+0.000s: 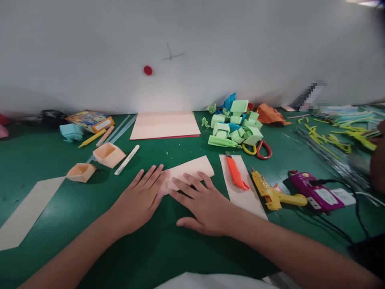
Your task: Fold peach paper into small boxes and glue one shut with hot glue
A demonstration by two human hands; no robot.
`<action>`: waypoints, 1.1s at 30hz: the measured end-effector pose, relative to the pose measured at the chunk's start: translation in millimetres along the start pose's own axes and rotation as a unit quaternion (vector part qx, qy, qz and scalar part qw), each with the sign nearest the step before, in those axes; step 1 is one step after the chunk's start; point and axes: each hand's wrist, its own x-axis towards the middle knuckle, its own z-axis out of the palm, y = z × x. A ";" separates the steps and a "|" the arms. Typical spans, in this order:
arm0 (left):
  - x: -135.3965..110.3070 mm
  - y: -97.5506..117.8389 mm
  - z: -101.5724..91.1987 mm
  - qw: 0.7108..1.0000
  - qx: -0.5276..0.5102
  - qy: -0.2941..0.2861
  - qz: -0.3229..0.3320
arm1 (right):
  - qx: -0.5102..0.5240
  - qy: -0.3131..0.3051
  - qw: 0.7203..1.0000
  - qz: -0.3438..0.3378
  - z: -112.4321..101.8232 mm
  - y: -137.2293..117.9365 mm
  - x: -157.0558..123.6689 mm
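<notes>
Fingers [154, 173] on your left hand [140, 204] are laid flat and fairly close together over the left end of that folded peach paper [195, 166], and the ones on your right hand [207, 206] are fanned apart across its middle, thumb off the paper. Nothing's pinched, you're just pressing. The paper sits mid-bench, between the back edge and your side, right end curved over at the fold. Looks to me like you're at the flattening or creasing bit; can't tell how the layers line up under your palms. I'd say the next move calls for one hand holding it square while the other runs firmly along the fold.

Just right of it there's an orange utility knife [236, 174] on a peach strip [254, 200], then your yellow glue gun [267, 190] and a purple power strip [315, 190] toward the bench's right side. On your left: a slim white tool [126, 159], two open peach paper boxes [108, 156] and a long pale strip [33, 212] angling toward the near left corner.

Along the back edge you've got stacked peach sheets [165, 125] and, right of those, a heap of green paper boxes [240, 124] with scissor handles [264, 149] poking out.
</notes>
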 end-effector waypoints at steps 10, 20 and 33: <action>0.5 1.5 -5.3 0.999 0.007 -0.031 -0.005 | -0.013 -0.005 1.000 0.022 -21.6 12.3 -14.8; 1.1 0.0 -5.3 0.999 0.001 -0.045 -0.014 | -0.082 0.109 0.973 0.187 -35.1 39.3 -28.9; 0.2 -1.0 -4.3 0.999 -0.005 -0.042 -0.012 | -0.050 0.128 0.967 0.216 -27.5 52.1 -26.2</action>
